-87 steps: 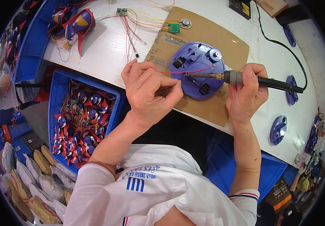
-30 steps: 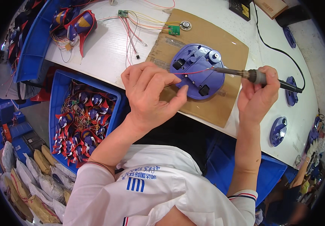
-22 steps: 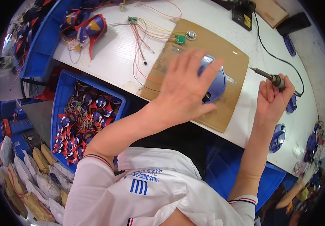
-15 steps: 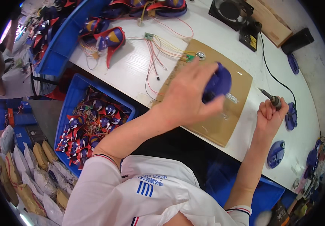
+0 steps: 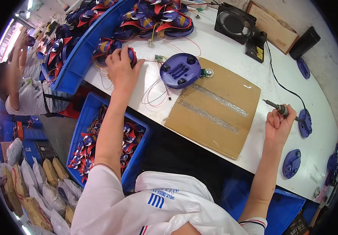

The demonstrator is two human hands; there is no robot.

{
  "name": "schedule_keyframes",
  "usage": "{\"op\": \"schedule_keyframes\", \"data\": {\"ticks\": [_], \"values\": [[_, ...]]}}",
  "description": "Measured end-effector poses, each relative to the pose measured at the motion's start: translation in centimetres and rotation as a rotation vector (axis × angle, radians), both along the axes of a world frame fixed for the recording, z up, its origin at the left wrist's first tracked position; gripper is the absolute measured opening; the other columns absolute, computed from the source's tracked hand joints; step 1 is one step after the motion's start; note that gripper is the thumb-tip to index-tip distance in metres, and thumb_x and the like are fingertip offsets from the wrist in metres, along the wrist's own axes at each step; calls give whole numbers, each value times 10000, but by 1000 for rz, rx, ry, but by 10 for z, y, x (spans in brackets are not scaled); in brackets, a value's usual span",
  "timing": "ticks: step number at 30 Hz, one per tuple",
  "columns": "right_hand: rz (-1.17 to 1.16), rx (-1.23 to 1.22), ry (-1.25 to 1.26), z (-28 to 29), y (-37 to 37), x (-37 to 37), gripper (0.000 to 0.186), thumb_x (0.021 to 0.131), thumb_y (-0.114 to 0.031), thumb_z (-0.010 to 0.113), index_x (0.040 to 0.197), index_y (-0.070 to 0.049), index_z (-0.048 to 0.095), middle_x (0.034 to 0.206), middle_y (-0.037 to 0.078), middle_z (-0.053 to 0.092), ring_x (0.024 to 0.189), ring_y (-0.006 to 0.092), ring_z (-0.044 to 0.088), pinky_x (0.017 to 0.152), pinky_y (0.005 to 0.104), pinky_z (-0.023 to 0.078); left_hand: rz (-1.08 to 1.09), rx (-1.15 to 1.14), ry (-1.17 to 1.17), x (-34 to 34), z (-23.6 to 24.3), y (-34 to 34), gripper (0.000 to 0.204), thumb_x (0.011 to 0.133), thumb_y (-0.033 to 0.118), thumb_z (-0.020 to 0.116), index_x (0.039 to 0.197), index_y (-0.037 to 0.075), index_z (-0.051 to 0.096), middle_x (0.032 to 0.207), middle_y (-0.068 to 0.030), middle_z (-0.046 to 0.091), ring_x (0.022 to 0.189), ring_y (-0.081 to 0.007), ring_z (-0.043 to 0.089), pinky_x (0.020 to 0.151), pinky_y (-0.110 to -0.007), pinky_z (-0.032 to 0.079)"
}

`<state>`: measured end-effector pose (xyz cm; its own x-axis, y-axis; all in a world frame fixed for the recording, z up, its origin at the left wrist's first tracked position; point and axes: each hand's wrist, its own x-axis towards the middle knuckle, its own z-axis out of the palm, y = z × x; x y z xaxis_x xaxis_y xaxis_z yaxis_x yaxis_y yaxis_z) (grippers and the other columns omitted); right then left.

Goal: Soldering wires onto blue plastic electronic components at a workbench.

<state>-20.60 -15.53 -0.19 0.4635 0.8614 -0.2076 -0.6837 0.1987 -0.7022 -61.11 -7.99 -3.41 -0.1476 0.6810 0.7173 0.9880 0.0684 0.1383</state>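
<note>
My right hand (image 5: 277, 124) is wrapped round a soldering iron (image 5: 281, 109), its tip pointing left over the white tabletop. At the left, my left hand (image 5: 121, 70) reaches over a red and purple toy shell (image 5: 132, 57), thumb and fingers apart around it; the hand partly hides the shell, so contact is unclear. A round purple base (image 5: 180, 71) with an open battery compartment lies at the left edge of a brown cardboard sheet (image 5: 212, 135). Beside that base are a small green circuit board (image 5: 159, 58) with thin wires and a round silver part (image 5: 209, 73).
Several toy shells (image 5: 153, 21) are piled at the back, beside a blue tray (image 5: 88, 47). A blue bin (image 5: 147, 131) of shells stands below the table's left edge. A black fan (image 5: 235, 23) stands at the back; more purple bases (image 5: 291, 163) lie right. Another person (image 5: 24, 84) sits far left.
My left hand has let go of the purple base, now lying left of the cardboard's middle, and has moved left to the toy shell. My right hand keeps the soldering iron nearly in place.
</note>
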Motion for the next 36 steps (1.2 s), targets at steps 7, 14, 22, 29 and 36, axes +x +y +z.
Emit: {"op": "schedule_keyframes", "data": {"ticks": [7,14,22,29,36], "values": [[1,3,2,0,2,-3,128,876,-154,574,794,-70,523,532,-42,399,377,27,228,386,176,181,-416,21,-173,80,21,-22,636,676,352,775,1234,174,530,1129,-104,512,1053,-322,453,895,-471,371],[46,38,-33,4,2,8,129,877,-165,564,798,-78,512,577,-8,465,378,30,213,388,178,179,-224,-150,58,64,9,-18,756,631,450,749,1314,262,486,1271,-77,472,1219,-331,372,901,-621,297],[65,52,23,13,19,26,106,861,-170,587,802,-90,550,644,41,586,371,43,246,374,181,201,-9,-208,84,-25,-10,49,748,721,503,686,1393,343,399,1421,-142,358,1291,-347,319,937,-647,273],[21,74,118,32,39,-3,133,805,-174,593,783,-77,505,641,38,500,425,69,251,380,208,205,228,-13,418,5,-3,72,658,776,384,698,1353,167,469,1338,-183,455,1161,-364,471,967,-503,366],[60,144,231,69,25,11,157,802,-156,554,709,-59,473,566,27,437,401,69,220,392,227,178,-1486,-943,-396,358,8,-65,747,763,145,694,1409,86,324,1409,-157,339,1280,-271,371,1041,-376,343]]}}
